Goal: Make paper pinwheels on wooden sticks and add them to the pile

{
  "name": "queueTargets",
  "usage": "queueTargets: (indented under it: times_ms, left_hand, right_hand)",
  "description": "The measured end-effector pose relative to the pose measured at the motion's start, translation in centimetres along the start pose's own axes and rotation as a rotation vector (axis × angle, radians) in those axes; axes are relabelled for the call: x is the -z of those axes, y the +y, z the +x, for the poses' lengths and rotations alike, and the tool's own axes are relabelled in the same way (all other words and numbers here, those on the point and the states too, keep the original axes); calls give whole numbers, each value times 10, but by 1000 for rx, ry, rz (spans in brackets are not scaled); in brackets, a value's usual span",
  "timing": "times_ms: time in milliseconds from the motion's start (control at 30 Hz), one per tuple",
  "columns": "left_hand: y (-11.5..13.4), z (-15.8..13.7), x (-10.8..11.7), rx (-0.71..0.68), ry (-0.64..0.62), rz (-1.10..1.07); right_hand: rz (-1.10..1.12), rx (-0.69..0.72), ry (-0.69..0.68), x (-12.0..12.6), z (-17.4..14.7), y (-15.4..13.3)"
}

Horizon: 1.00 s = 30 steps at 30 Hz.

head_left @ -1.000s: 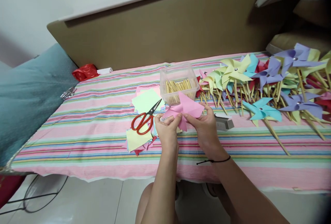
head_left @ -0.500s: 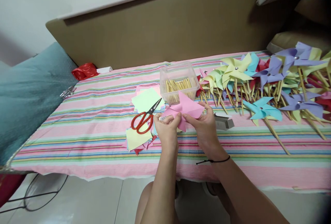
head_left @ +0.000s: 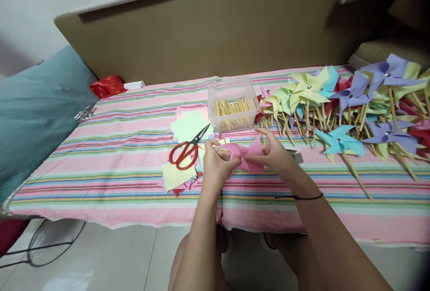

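Observation:
Between my two hands is a pink paper pinwheel head (head_left: 252, 151), its corners curled toward the middle. My left hand (head_left: 217, 162) pinches its left side, thumb near the centre. My right hand (head_left: 273, 153) grips the right side with thumb and fingers, a black cord around the wrist. Red-handled scissors (head_left: 188, 150) lie just left of my left hand, on top of paper sheets. Behind the pinwheel head stands a clear plastic box (head_left: 231, 123) of short wooden sticks (head_left: 231, 108). A grey object (head_left: 297, 156) is partly hidden behind my right hand.
Finished pinwheels (head_left: 339, 140) on sticks are heaped at the right. Green sheets (head_left: 188, 126) and yellow sheets (head_left: 178, 177) lie in stacks at left. A red plastic bag (head_left: 108, 87) and a white box (head_left: 134, 85) sit farther back. The striped cloth (head_left: 110, 161) covers the surface.
My hands have turned the pink paper and its upper point has folded down. My right wrist has swung outward to the right. The view has shifted slightly.

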<state>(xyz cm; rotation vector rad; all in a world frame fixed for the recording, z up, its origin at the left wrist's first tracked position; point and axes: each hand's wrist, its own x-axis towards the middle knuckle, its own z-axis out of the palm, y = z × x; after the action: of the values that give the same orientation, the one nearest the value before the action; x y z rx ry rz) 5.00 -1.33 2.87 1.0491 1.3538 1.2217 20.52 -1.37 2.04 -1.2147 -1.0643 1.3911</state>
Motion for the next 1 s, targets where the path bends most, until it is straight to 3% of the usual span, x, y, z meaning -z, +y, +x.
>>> queueTargets:
  times_ms: [300,633,833,1000]
  left_hand:
    - [-2,1,6,-31,-101,115]
    - [2,4,7,89,-198,-126]
    - [7,6,1,146,-101,-512]
    - [-1,3,-16,171,-76,-516]
  right_hand:
    - [-123,1,-30,1,0,2]
    - [-92,-45,-11,3,1,1]
    - [232,-2,232,-1,9,3]
    - [348,63,359,-15,11,7]
